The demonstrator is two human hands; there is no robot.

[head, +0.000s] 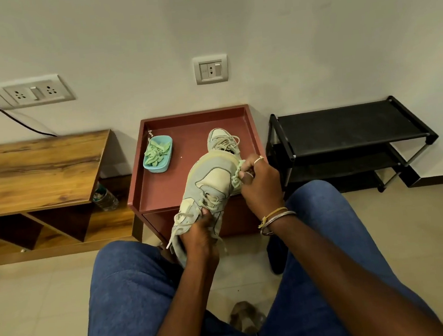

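Far left: wooden shelf [32, 171], with a bottle [106, 197] standing in the gap beside it. Neither is in play.

On the red table [191, 127], left side: a blue tub [157, 169] holding green scraps [156, 154], probably spare wipes.

Centre: we hold the shoe [210, 180] off the table, tilted. Its toe is out over the table's front part and its heel is back toward our knees. Our left hand [197, 234] is wrapped round it at the laced part near the collar, fingers curled tight and thumb pressed on top.

Right of that: our right hand [260, 183] pinches a small green cloth [238, 171] between thumb and bent fingers. The cloth is pressed against the shoe's right side by the toe.

The step, as we read it, is wiping the side panel and sole edge.
- Brace the shoe firmly with the left hand so it does not twist under the rubbing.
- Use short strokes along the seam.
- Fold the cloth to a clean face as it soils.
- Turn the shoe instead of reaching round it.
- Mind the loose laces, which could drag into the cloth.

Behind the held shoe, a second shoe [221, 139] rests on the table, partly hidden. Far right: a black rack [347, 124].
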